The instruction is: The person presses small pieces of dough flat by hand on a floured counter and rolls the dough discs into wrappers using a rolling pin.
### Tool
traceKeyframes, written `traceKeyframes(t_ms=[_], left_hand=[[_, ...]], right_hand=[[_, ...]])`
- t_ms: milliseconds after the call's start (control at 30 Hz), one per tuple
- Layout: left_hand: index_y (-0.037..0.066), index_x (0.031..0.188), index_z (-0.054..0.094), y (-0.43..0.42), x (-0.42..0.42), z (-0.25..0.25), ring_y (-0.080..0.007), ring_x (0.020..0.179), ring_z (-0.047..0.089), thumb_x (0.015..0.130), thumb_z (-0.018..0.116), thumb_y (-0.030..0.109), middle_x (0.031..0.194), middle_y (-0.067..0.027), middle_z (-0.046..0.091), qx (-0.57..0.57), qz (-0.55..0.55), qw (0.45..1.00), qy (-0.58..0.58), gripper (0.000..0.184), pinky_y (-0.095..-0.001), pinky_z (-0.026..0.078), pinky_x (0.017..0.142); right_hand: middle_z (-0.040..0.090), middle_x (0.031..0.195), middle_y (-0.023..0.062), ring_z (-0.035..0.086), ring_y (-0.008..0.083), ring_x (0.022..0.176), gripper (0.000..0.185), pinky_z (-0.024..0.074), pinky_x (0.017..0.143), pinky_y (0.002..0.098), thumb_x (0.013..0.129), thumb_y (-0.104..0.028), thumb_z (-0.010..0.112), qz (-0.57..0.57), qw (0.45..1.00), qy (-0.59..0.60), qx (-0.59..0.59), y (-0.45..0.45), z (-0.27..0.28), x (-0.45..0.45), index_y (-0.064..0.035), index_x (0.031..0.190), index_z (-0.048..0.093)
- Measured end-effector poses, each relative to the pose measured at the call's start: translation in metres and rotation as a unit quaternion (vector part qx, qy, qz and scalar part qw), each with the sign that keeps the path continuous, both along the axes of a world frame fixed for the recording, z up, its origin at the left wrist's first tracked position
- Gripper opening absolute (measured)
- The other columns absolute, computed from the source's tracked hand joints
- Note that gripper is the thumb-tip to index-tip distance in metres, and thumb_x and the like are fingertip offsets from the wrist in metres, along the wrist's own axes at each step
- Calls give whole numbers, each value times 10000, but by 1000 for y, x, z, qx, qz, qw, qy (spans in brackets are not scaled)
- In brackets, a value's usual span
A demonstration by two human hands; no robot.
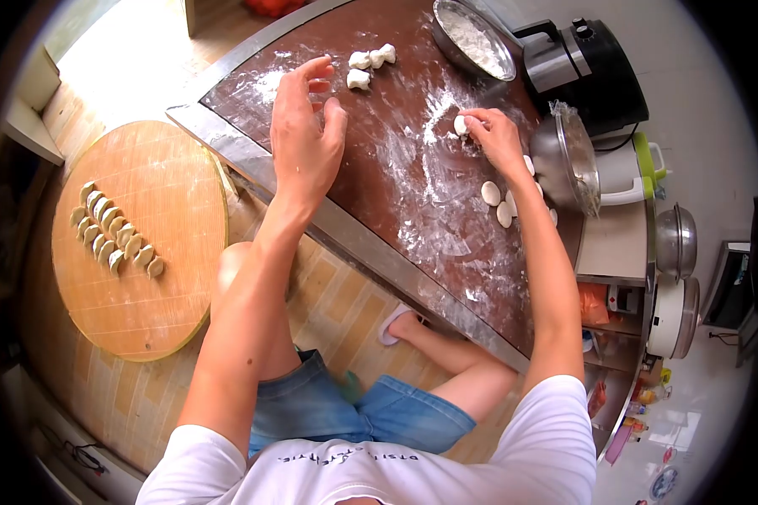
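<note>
My right hand [493,136] pinches a small white dough piece [461,125] between thumb and fingertips, low over the floured brown table [379,160]. Raised above the table's left side, my left hand [305,135] is empty, its fingers apart and slightly curled. A few lumps of dough [358,79] lie just beyond it, dusted with flour. Several flattened dough discs [490,194] rest near my right forearm, which partly covers them.
A metal bowl of flour [476,42] stands at the far edge, beside a black and silver appliance [583,71]. Nearer is a metal bowl with plastic wrap [564,164]. Rows of dumplings [109,227] lie on a round wooden board [164,311] at left.
</note>
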State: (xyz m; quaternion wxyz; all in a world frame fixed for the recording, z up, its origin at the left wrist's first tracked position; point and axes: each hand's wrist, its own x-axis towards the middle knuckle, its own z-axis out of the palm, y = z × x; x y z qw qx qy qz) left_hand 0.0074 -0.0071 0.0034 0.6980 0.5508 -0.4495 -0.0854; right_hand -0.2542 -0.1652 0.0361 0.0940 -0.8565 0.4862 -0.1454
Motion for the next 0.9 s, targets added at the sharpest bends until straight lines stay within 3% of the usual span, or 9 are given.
traceKeyframes(t_ms=[100,233,367,467,600,633,767,867,900], left_hand=[[21,1162,526,-1,-1,-1,-231,953,578,782,522,-47,1031,-120,562,0,-2,1000,-2,386,-334,490,806],[20,1160,527,1,-2,1,-229,952,578,781,523,-47,1036,-121,561,0,-6,1000,10,385,-331,490,806],[16,1153,531,2,0,2,-230,946,579,780,520,-50,1036,-122,562,1,-1,1000,8,379,-331,489,808],[14,1148,532,1,-3,0,-233,941,578,779,518,-50,1031,-124,563,4,-3,1000,1,375,-334,486,812],[14,1147,531,0,-2,0,-236,940,578,779,517,-48,1022,-124,564,-7,-1,1000,-3,374,-339,483,816],[21,1170,525,2,-1,-1,-223,976,576,798,508,-43,1067,-118,567,5,-4,1000,-5,378,-329,485,828],[35,1216,513,4,2,0,-197,1046,573,834,493,-31,1161,-105,573,33,-9,999,-5,389,-308,488,852],[35,1216,513,4,2,1,-196,1043,574,834,494,-31,1161,-104,574,29,-11,1000,-2,389,-306,488,850],[35,1216,513,4,2,1,-196,1042,574,834,494,-30,1160,-105,574,26,-13,1000,0,389,-305,489,848]], right_hand=[[658,875,133,645,242,821,253,491,733,329,817,-239,669,-13,994,-102,19,3,-5,6,-77,1012,680],[639,831,124,641,215,752,270,494,713,324,769,-213,717,57,998,-34,-14,14,-2,11,-48,979,677],[653,865,131,644,199,745,234,501,699,319,769,-193,698,50,992,70,88,4,23,3,-44,950,688],[667,962,72,642,147,826,253,497,767,274,804,-190,687,32,985,105,133,2,24,11,-41,1007,672],[677,891,71,632,152,764,224,496,721,288,758,-172,698,33,991,-79,103,-3,5,2,-47,945,688],[657,907,72,619,148,798,229,487,746,286,752,-171,706,-22,980,-147,131,-6,-2,-4,-30,925,657],[630,852,57,597,151,829,228,471,772,290,753,-182,722,31,994,-108,-3,-1,-24,-31,-30,855,586],[635,860,61,597,147,831,237,470,775,288,765,-201,725,-14,993,-102,57,12,-7,-33,-34,868,594],[643,869,67,606,151,815,271,474,763,289,773,-235,729,-30,983,-159,86,13,-6,-30,-26,877,591]])
